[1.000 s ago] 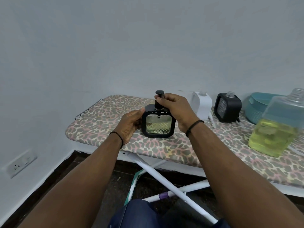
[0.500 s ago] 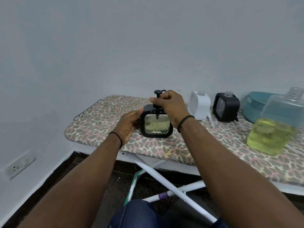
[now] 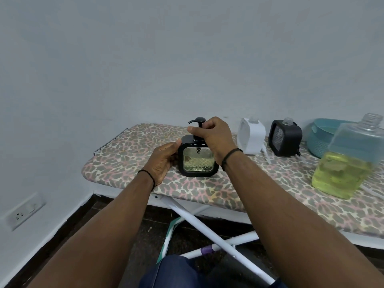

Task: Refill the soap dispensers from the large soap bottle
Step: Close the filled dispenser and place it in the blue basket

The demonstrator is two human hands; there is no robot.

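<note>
A square black soap dispenser (image 3: 197,162) with a clear patterned window stands on the leopard-print ironing board (image 3: 259,183). My left hand (image 3: 164,160) holds its left side. My right hand (image 3: 214,138) grips the black pump head (image 3: 198,121) at its neck on top. To the right stand a white dispenser (image 3: 251,136) and a second black dispenser (image 3: 285,138), both without pumps. The large soap bottle (image 3: 345,161), uncapped and about half full of yellow-green soap, stands at the far right.
A teal basket (image 3: 320,140) sits behind the large bottle by the wall. The board's white crossed legs (image 3: 207,227) run below its near edge. A wall socket (image 3: 22,212) is low on the left wall. A wire rack edge (image 3: 110,140) ends the board at left.
My right hand has turned on the pump neck, and the pump's spout now points left. The dispenser stays in place with my left hand on its side.
</note>
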